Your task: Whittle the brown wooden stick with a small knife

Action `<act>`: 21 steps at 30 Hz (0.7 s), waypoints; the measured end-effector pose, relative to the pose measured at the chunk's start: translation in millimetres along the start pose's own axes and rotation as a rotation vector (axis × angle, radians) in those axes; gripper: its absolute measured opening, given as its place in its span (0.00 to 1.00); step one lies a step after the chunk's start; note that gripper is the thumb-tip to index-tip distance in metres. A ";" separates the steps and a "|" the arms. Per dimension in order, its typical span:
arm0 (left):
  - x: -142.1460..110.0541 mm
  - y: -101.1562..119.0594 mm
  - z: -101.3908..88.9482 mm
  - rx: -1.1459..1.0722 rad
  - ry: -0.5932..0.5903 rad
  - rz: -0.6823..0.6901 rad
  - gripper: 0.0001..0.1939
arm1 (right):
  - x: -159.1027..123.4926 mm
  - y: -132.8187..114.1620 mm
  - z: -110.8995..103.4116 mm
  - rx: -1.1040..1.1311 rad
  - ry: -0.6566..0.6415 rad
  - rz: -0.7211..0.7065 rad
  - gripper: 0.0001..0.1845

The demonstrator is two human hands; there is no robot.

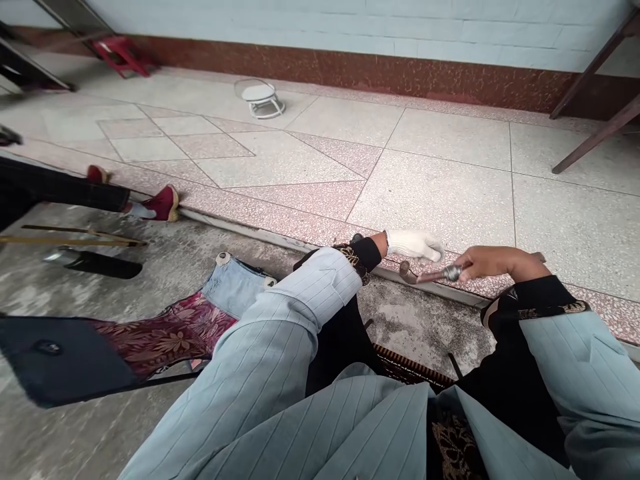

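My left hand wears a white knitted glove and is held over the edge of the raised floor. Its fingers curve downward, close together; what they hold, if anything, is hidden. Bare and closed, my right hand grips a hammer-like tool with a brown handle and silvery wire wound around it. A round brown end of this tool lies just below the gloved fingers, apart from them as far as I can see. The handle's other end shows behind my right wrist.
A long cloth piece with a floral part lies at the left, near a black bottle. Another person's leg with a red shoe rests by the step edge. Farther off stand a small white stool and a red stool.
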State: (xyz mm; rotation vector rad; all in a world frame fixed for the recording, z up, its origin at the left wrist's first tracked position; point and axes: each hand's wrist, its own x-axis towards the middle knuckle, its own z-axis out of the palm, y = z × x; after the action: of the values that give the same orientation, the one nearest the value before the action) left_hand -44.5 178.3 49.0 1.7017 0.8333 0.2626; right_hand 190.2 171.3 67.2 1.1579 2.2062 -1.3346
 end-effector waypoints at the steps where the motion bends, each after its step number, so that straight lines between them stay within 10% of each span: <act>1: -0.2 -0.2 1.0 -0.004 0.005 0.003 0.08 | -4.1 0.1 -0.7 0.081 -0.110 -0.104 0.15; 3: -0.2 0.4 2.8 -0.018 0.014 0.017 0.10 | -13.0 0.1 -2.8 0.248 -0.121 -0.245 0.19; 13: 6.4 -13.7 -4.6 -0.037 0.057 0.048 0.14 | -11.8 -2.2 -1.1 0.837 0.785 -0.283 0.14; 18: 3.5 -5.5 -1.0 0.136 0.119 0.014 0.08 | 2.3 0.9 -4.0 0.382 0.991 0.086 0.16; 21: 3.2 2.2 5.3 0.220 0.089 0.062 0.02 | 5.5 5.4 -4.2 -0.110 0.822 0.394 0.16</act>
State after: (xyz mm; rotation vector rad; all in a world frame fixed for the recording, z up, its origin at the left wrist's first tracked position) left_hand -38.3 176.1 48.6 1.9348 0.9025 0.2991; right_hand 191.5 178.8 62.8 2.2334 2.2839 -0.6083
